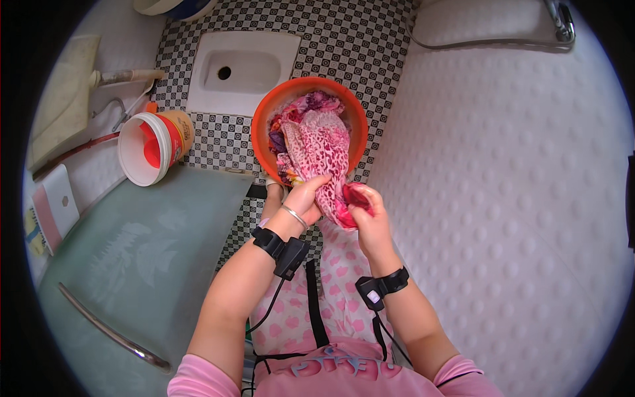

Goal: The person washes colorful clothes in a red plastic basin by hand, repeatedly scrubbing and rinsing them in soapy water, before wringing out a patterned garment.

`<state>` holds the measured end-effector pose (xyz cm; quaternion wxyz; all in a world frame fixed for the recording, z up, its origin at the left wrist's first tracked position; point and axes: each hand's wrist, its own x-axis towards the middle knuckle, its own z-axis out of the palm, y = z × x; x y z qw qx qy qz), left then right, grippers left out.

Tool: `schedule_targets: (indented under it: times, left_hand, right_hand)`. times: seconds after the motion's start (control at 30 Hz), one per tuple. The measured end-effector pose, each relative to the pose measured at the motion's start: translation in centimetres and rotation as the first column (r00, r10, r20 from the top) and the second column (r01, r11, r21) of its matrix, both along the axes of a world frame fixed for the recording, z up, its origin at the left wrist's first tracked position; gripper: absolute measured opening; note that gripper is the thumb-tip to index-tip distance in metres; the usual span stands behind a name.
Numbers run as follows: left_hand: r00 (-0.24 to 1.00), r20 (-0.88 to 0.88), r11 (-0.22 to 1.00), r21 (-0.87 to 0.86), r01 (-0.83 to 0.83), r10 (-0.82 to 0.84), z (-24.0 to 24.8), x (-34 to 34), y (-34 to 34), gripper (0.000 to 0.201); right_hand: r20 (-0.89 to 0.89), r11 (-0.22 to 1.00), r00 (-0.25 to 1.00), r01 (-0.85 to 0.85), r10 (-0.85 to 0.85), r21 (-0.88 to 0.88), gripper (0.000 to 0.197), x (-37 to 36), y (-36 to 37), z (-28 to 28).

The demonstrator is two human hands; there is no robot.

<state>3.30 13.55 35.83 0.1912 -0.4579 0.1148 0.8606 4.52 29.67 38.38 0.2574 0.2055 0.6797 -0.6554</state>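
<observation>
A pink-and-white patterned cloth (pixel 324 142) stretches from the orange basin (pixel 260 149) toward me, its near end raised over the rim. My left hand (pixel 305 200) is closed round the cloth just at the basin's near edge. Farther along, my right hand (pixel 372 215) grips the deep pink end of the same cloth, thumb and fingers pressed together. More crumpled fabric in purple, red and yellow (pixel 317 102) lies beneath and behind it in the basin. What kind of garment it is cannot be made out.
A white squat toilet (pixel 281 49) lies beyond the basin on the checkered floor (pixel 350 40). To the left stand a bucket (pixel 173 132) with something red inside and a frosted glass door (pixel 165 251) with a metal handle (pixel 112 331). A shower hose (pixel 476 44) hangs along the right wall (pixel 503 165).
</observation>
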Motion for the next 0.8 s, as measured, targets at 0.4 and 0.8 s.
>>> schedule_targets:
  times: [0.4,0.8]
  left_hand:
    - [0.948,0.083,0.951,0.053,0.304,-0.308,-1.2,-0.4,-1.0,0.026]
    - [0.863,0.177,0.821,-0.265,0.505,-0.474,-1.0,-0.4,-0.8,0.031]
  right_hand:
    - [-0.381,0.704,0.602,-0.504,0.702,0.5,0.035,-0.9,-1.3,2.8]
    - [-0.449,0.381,0.135,-0.765,0.883,0.519,0.025,-2.3,-0.5,0.7]
